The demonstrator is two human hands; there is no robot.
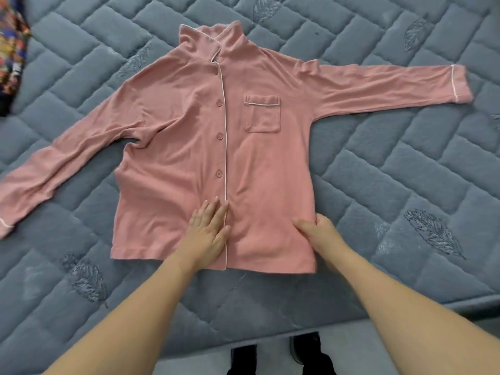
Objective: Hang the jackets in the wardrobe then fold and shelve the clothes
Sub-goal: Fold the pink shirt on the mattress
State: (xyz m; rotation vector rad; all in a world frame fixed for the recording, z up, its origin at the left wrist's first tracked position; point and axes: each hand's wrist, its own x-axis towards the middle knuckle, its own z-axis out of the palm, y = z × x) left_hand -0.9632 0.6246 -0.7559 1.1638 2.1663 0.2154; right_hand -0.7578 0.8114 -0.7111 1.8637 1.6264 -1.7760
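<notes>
— Which step is this?
— Folding, I'd say. At lower centre the left hand point(208, 231) lies flat, pressing the placket; the right hand point(315, 230) pinches the side seam. Next, that side wants folding inward.
— And the pink pyjama shirt point(216, 147)?
— Buttoned, face up, sleeves spread — mid-frame on the grey quilted mattress point(405, 171).

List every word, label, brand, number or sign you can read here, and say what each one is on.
None: no readable text shows anywhere in this view.
Pink shirt: only white piping, buttons and a plain pocket; no tag or brand shows.
Grey quilt: stitched leaf motifs, no lettering.
Patterned cloth at the left edge: a colourful print, too blurred to tell whether it holds any letters.
</notes>
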